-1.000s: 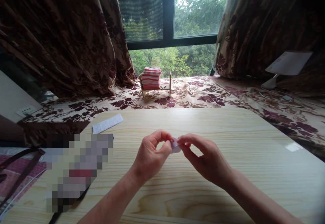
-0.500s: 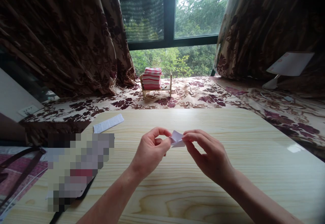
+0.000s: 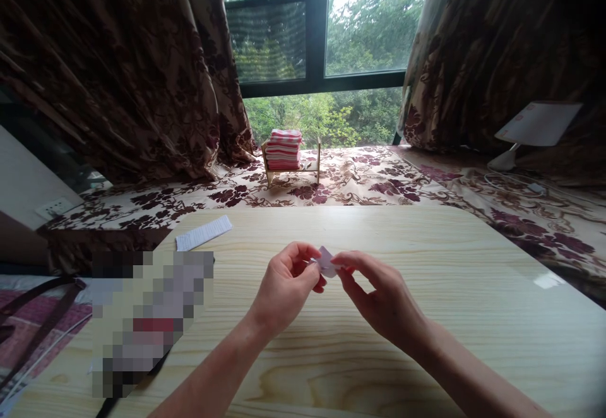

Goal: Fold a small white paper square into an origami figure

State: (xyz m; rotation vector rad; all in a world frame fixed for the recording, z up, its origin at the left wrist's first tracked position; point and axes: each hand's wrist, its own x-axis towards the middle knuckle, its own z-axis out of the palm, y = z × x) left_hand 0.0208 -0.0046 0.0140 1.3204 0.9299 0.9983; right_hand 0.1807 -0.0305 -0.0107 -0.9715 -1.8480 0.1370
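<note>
A small piece of folded white paper [image 3: 326, 262] is held above the middle of the light wood table [image 3: 379, 367]. My left hand [image 3: 290, 282] pinches its left side between thumb and fingers. On the opposite side, the fingertips and thumb of my right hand [image 3: 379, 282] close on the right edge. Parts of the paper are covered by the fingertips, so its full shape cannot be made out.
Toward the table's far left lies a white printed strip [image 3: 204, 233]. Nearer, a pixelated object [image 3: 154, 323] rests on the left side. Beyond the table, a small rack [image 3: 318, 164] bears folded pink-striped cloths [image 3: 283, 150]; a white lamp [image 3: 538, 124] stands at right.
My hands have drawn slightly closer together. The paper looks narrower and more closed than before, and its angle has shifted. The whole view has dropped a little.
</note>
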